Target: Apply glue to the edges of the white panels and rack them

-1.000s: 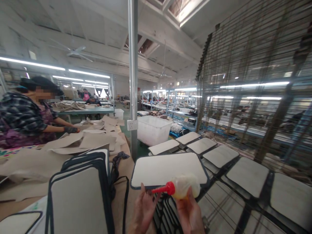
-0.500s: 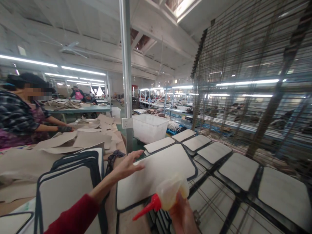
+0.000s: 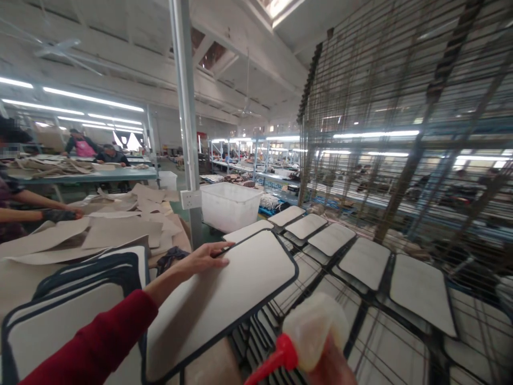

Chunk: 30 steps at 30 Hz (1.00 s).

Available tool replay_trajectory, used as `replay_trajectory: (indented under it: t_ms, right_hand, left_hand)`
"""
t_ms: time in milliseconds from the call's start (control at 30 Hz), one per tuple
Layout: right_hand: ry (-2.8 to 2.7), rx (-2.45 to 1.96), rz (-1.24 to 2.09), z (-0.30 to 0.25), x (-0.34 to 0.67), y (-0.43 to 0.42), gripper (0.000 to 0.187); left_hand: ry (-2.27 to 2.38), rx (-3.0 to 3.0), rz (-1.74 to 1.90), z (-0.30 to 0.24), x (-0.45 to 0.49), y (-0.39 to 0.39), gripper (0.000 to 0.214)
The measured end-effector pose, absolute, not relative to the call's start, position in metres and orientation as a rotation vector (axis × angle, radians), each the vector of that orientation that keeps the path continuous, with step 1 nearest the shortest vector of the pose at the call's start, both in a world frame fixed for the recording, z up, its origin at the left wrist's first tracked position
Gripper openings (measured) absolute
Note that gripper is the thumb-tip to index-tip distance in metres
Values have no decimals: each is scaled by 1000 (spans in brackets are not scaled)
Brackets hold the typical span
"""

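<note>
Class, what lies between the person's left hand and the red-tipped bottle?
In the head view, mostly the pale panel the left hand grips, then unclear dark shapes before the bottle.

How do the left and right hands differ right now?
The left hand lies at the far edge of a dark-rimmed panel; the right hand grasps a bottle. The left hand shows below a red sleeve; the right hand is cut off by the frame, no sleeve showing. Both are bare.
</note>
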State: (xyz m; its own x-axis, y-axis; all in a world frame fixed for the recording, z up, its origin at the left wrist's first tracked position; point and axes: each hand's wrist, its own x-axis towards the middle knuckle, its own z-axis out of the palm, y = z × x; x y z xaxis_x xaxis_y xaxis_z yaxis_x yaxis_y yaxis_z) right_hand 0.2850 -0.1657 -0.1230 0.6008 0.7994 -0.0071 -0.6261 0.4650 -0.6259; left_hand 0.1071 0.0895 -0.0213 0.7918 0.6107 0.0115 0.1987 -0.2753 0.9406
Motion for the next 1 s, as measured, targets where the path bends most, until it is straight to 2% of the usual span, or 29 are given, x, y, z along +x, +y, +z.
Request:
replay_trajectory:
  t_ms: [67,200,333,533,1000]
  right_hand:
    - [-216,-692,721,-104,308,-178,35]
    - [-240,-730,383,-57,348,-184,57]
    - [-402,-783,238,-32,369,-183,48]
    - [-561,-850,248,-28,379,-183,39]
    - [-664,-917,426,-17,376,-181,44]
  left_hand:
    - [636,1828,400,-19,101,91,75]
    - [590,1826,272,-16,94,91,71]
    - [426,1751,102,-13,92,89,65]
    - [290,1789,-32,0,92,83,57]
    - [324,1766,-109,29,83,61,53]
